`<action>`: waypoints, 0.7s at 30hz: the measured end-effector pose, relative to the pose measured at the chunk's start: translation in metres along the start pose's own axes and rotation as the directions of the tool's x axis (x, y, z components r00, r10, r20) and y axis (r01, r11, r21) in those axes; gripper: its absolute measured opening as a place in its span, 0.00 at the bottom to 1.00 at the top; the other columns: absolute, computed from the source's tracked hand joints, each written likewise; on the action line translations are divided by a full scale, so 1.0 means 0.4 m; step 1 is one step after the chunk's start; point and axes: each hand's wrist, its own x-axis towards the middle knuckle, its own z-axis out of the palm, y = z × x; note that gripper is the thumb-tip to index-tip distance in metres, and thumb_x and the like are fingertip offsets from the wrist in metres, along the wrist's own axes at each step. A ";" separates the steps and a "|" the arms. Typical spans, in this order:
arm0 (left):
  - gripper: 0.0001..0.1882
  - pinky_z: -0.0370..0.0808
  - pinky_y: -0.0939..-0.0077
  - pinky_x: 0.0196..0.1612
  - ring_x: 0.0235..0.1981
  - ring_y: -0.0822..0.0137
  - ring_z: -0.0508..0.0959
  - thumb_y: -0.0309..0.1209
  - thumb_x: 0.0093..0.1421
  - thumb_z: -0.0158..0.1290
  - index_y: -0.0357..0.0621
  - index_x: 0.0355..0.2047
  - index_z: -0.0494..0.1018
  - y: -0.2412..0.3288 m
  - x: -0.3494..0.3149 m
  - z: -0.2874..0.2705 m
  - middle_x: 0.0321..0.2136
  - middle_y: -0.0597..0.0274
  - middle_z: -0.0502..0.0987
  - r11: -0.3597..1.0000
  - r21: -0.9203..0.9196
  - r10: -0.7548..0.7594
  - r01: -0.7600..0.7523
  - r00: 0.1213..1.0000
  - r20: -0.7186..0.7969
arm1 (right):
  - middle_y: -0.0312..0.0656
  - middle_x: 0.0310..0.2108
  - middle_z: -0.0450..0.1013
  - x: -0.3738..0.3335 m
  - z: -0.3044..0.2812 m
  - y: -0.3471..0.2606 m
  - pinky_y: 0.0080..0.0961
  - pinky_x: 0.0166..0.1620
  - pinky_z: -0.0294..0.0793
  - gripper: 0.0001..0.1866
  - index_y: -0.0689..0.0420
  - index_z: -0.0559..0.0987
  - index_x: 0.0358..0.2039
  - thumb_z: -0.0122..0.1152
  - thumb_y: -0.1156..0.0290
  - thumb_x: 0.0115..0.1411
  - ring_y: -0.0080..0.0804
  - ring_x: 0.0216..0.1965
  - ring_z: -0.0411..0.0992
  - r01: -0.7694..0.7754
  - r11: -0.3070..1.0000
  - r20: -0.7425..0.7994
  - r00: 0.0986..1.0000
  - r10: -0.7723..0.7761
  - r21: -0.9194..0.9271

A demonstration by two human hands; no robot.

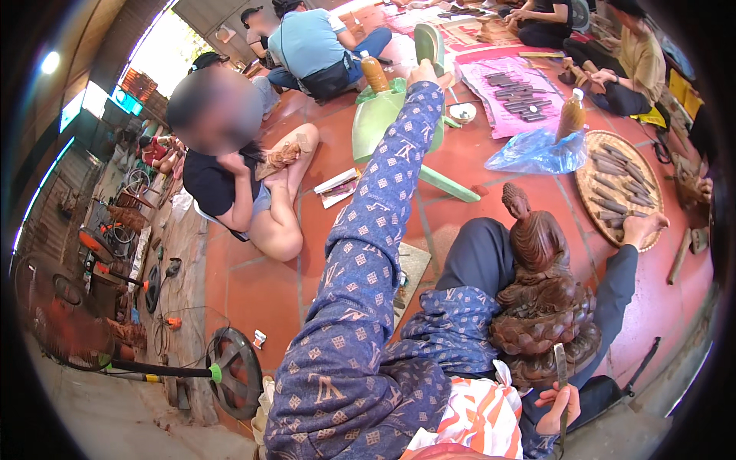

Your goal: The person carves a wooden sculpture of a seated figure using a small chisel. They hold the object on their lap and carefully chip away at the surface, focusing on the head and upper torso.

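Note:
My left arm in a blue patterned sleeve stretches far forward, and my left hand [426, 74] is closed on the upright part of a light green plastic chair [372, 126]. At the lower right my right hand [562, 406] grips a chisel [561, 364], its flat metal blade pointing up. Just beyond that hand a dark brown carved wooden Buddha statue [537, 245] sits upright on a lotus base, beside my bent knee [479, 253]. The blade stands in front of the statue's base.
A round woven tray [586, 188] of carving tools is at the right, a dark-clothed limb reaching its edge. A mallet [678, 257], blue plastic bag [521, 156] and brown-filled bottle [571, 115] are near. People sit around; a fan [61, 307] stands left.

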 end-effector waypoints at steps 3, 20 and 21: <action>0.50 0.72 0.57 0.56 0.51 0.46 0.76 0.59 0.44 0.65 0.35 0.58 0.65 -0.020 -0.041 -0.050 0.48 0.38 0.75 0.999 0.038 0.024 -0.024 1.000 0.003 | 0.40 0.16 0.71 0.006 -0.003 0.015 0.16 0.18 0.63 0.19 0.65 0.74 0.34 0.45 0.62 0.70 0.22 0.12 0.65 0.010 1.000 -0.016 1.000 -0.010 0.023; 0.32 0.77 0.80 0.32 0.26 0.75 0.78 0.44 0.55 0.64 0.39 0.55 0.71 -0.067 -0.257 -0.513 0.26 0.64 0.78 0.964 0.266 -0.163 -0.016 0.755 0.635 | 0.40 0.17 0.75 0.002 -0.005 -0.006 0.20 0.20 0.69 0.19 0.65 0.77 0.31 0.45 0.64 0.69 0.24 0.14 0.69 0.080 0.996 0.014 0.997 -0.081 0.046; 0.35 0.76 0.79 0.33 0.25 0.76 0.76 0.42 0.54 0.65 0.42 0.59 0.68 -0.058 -0.327 -0.441 0.24 0.67 0.77 0.917 0.175 0.162 -0.358 0.736 0.657 | 0.39 0.18 0.74 -0.002 -0.008 -0.011 0.19 0.22 0.66 0.18 0.65 0.77 0.33 0.46 0.63 0.69 0.21 0.15 0.68 0.055 0.998 0.031 0.998 -0.057 0.041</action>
